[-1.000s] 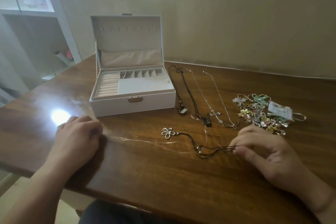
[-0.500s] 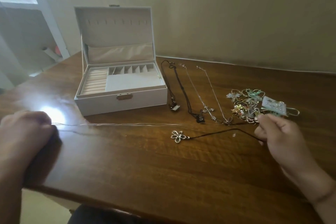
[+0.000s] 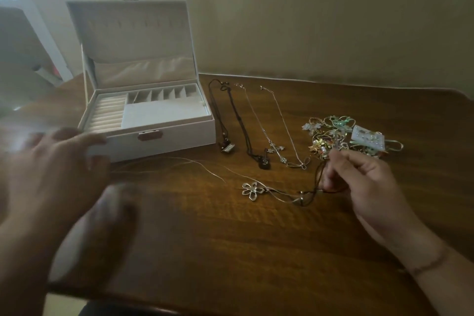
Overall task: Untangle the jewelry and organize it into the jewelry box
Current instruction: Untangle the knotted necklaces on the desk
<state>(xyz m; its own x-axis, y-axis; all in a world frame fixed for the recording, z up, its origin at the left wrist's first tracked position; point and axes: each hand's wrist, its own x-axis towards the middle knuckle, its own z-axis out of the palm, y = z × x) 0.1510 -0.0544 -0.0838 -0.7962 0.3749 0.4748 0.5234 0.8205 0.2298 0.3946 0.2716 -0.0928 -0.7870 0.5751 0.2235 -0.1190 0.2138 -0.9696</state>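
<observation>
A white jewelry box (image 3: 169, 136) stands open at the back left of the wooden table (image 3: 230, 251); its ring rolls and compartments hold nothing. A silver flower pendant (image 3: 252, 190) lies at the centre on a dark cord (image 3: 317, 179). My right hand (image 3: 364, 187) pinches that cord just right of the pendant. A thin silver chain (image 3: 205, 169) runs slack from the pendant toward my left hand (image 3: 59, 174). That hand is blurred, with fingers spread, in front of the box. A tangled jewelry pile (image 3: 328, 136) lies behind my right hand.
Three necklaces lie straight, side by side, right of the box: a dark cord with a tag pendant (image 3: 227, 146), a dark cord (image 3: 243, 126) and a silver cross chain (image 3: 275, 149). An earring card (image 3: 366, 140) rests on the pile. A white shelf (image 3: 25, 59) stands at the left.
My left hand has come in from the table's left edge toward the box and spread its fingers. The silver chain, taut before, now lies slack. My right hand has dropped slightly with the cord.
</observation>
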